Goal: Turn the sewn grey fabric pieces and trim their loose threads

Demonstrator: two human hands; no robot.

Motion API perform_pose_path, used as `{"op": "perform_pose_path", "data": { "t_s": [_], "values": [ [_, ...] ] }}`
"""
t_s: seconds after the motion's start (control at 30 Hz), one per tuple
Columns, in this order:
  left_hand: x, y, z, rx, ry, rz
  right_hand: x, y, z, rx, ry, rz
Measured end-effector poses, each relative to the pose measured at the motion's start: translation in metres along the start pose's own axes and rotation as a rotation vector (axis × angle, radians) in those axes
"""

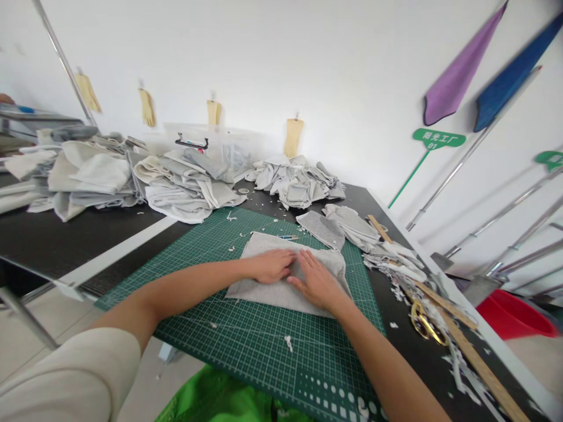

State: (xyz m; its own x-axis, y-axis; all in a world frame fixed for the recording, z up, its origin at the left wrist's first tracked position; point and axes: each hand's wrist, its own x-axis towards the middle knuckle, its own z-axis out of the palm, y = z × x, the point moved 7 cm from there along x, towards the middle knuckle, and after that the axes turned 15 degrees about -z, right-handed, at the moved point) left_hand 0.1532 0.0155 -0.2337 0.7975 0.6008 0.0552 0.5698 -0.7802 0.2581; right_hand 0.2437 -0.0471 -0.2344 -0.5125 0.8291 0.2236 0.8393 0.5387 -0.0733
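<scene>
While a flat light-grey fabric piece (259, 293) lies mid-frame on the green gridded mat (193, 319) | left hand (272, 266), right hand (317, 282) rest palm-down | fingers mostly together, right thumb spread | apparently to smooth it

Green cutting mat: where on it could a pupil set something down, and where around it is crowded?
Mostly bare, bar small scraps: the mat between left forearm and right forearm, nearer than the grey cloth; also its left part, beyond the left forearm. Crowded: the right side of the table, with scissors, wooden strips and offcuts; and the back, with fabric heaps.
</scene>
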Motion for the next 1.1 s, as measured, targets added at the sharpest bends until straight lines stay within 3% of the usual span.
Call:
{"op": "perform_pose_path", "data": {
  "t_s": [0.13, 0.27, 0.47, 0.53, 0.67, 0.83, 1.0, 1.1],
  "values": [
    [-0.009, -0.011, 0.01, 0.024, -0.076, 0.054, -0.005, 0.009, 0.021, 0.078, -0.128, 0.043],
    [-0.009, -0.05, 0.013, 0.036, -0.118, -0.126, -0.007, 0.013, 0.024, 0.063, -0.146, 0.074],
    [-0.008, -0.102, 0.006, 0.076, -0.049, -0.41, -0.008, 0.008, 0.022, 0.053, -0.149, 0.086],
    [-0.01, -0.107, -0.001, 0.108, 0.003, -0.439, -0.008, 0.007, 0.021, 0.051, -0.141, 0.076],
    [-0.012, -0.097, -0.016, 0.16, 0.113, -0.378, -0.008, 0.002, 0.019, 0.039, -0.148, 0.084],
    [-0.013, -0.103, -0.019, 0.127, 0.033, -0.501, -0.007, -0.023, 0.014, 0.075, -0.189, 0.001],
    [-0.015, -0.12, -0.023, 0.122, 0.049, -0.667, -0.005, -0.051, 0.008, 0.133, -0.212, -0.126],
    [-0.012, -0.126, -0.02, 0.019, 0.07, -0.683, -0.001, -0.066, 0.007, 0.126, -0.198, -0.205]
  ]
}}
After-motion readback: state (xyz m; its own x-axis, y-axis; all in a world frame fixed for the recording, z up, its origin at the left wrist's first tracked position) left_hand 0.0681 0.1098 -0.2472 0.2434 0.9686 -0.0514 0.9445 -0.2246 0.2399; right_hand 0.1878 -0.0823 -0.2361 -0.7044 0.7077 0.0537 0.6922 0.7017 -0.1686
